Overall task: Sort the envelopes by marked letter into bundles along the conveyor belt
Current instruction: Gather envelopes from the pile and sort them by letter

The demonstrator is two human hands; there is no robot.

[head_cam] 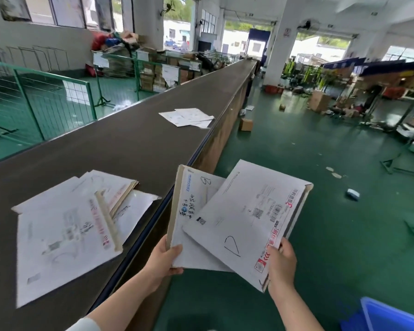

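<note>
My left hand (pixel 164 260) grips the near corner of a white envelope marked B (pixel 191 211), held over the floor just right of the conveyor belt (pixel 129 144). My right hand (pixel 281 265) grips a second white envelope marked D (pixel 246 218), which overlaps the first one on top. One bundle of white envelopes (pixel 67 225) lies on the belt near me at the left. Another smaller bundle (pixel 188 117) lies farther along the belt by its right edge.
A blue plastic crate (pixel 392 316) stands at the bottom right. Green floor (pixel 308 163) stretches to the right with a cardboard box (pixel 245 124) beside the belt and scattered litter. Green wire fences (pixel 41 101) run behind the belt at left.
</note>
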